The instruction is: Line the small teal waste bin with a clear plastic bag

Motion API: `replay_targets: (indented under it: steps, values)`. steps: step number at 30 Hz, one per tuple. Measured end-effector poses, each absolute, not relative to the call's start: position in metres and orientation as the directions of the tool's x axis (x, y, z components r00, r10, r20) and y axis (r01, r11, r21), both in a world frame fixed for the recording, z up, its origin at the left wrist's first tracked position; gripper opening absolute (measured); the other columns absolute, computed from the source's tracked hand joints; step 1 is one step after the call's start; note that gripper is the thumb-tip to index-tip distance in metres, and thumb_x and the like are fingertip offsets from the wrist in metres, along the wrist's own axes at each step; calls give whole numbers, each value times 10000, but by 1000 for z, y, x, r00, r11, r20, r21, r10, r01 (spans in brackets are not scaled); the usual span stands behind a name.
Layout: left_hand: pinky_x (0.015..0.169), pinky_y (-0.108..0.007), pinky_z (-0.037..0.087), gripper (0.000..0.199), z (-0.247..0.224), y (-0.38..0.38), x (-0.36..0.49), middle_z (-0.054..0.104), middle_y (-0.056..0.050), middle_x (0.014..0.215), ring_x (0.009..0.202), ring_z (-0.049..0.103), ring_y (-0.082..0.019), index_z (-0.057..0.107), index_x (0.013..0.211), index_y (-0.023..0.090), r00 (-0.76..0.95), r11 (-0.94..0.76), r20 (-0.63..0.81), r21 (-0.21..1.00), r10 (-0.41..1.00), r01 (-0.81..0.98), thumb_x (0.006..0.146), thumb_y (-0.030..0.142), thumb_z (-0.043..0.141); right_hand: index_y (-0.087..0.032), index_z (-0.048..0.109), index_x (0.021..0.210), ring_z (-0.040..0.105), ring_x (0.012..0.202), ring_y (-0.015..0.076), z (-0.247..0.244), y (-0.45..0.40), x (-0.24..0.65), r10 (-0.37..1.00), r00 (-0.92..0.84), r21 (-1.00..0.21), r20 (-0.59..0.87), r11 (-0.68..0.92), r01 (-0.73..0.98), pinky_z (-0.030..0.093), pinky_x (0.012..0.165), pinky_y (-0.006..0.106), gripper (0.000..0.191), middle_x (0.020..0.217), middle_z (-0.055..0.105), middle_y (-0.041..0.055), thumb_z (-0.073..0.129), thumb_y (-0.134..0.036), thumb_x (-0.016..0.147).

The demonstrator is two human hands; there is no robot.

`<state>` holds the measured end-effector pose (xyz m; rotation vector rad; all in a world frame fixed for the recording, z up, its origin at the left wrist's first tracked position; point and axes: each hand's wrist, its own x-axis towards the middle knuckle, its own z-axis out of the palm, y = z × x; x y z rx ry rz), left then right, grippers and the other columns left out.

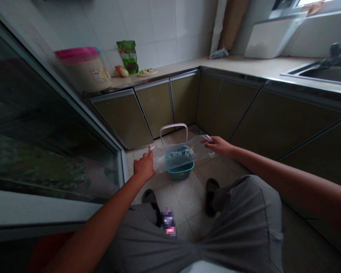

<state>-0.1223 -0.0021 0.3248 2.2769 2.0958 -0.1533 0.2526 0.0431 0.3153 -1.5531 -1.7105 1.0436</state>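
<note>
A clear plastic bag [162, 161] is stretched sideways between my two hands. My left hand [144, 167] grips its left end, and my right hand [217, 145] pinches the right end. Below the bag, a teal bin [180, 174] stands on the floor, partly seen through the plastic. Its white hoop-shaped frame or handle [174, 125] stands up at the back of the bin. The bag is above the bin's opening.
Tan cabinets [155, 108] meet in a corner under the countertop [176, 69]. A pink-lidded container [83, 72], a green pouch [128, 58] and a small plate [147, 73] stand on it. At the right is a sink [329, 74]; a glass door [53, 132] stands at left. A blurred item [168, 222] lies between my feet.
</note>
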Motion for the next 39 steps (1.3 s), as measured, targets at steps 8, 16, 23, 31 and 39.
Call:
replay_targets:
  steps: [8,16,23,31,39]
  values:
    - [936,-410,461,1284,284,14,-123,593,-226,1387,1218,638,-382,-40,1665,207,107,-95,-118,103,987,990,728,354,825,-187,712,835,525,639,155,310,11,262,996,-34,-750,-82,-39,660,365,556,252,208,695,632,24,696,-384,770]
    - [918,-414,483,1378,262,28,-134,509,-264,1504,1232,638,-409,-153,1652,202,112,-71,-110,326,988,943,721,395,845,-190,658,955,592,712,184,324,5,258,989,138,-698,-62,-142,702,428,611,273,242,829,681,63,634,-404,842]
    - [970,-388,483,1434,256,40,-150,451,-279,1567,1309,596,-363,-154,1654,201,179,-94,-95,569,979,817,693,353,900,-222,682,1189,583,1144,342,346,-25,210,913,-33,-261,407,151,953,473,959,471,352,1250,653,161,649,-332,857]
    - [952,-340,482,1351,258,42,-135,513,-235,1540,1287,622,-329,-98,1669,197,205,-122,-98,533,974,838,735,354,867,-200,752,1149,683,1101,210,252,69,77,806,-490,-501,-333,289,816,501,951,289,313,1202,744,69,476,-242,1006]
    - [807,-271,468,1189,263,44,-135,750,-89,1085,1029,722,-238,9,1685,218,140,5,-209,573,968,819,810,433,785,-258,436,1592,276,1473,569,112,157,37,839,-138,-126,-527,84,988,323,1091,745,1064,1694,245,207,908,-378,646]
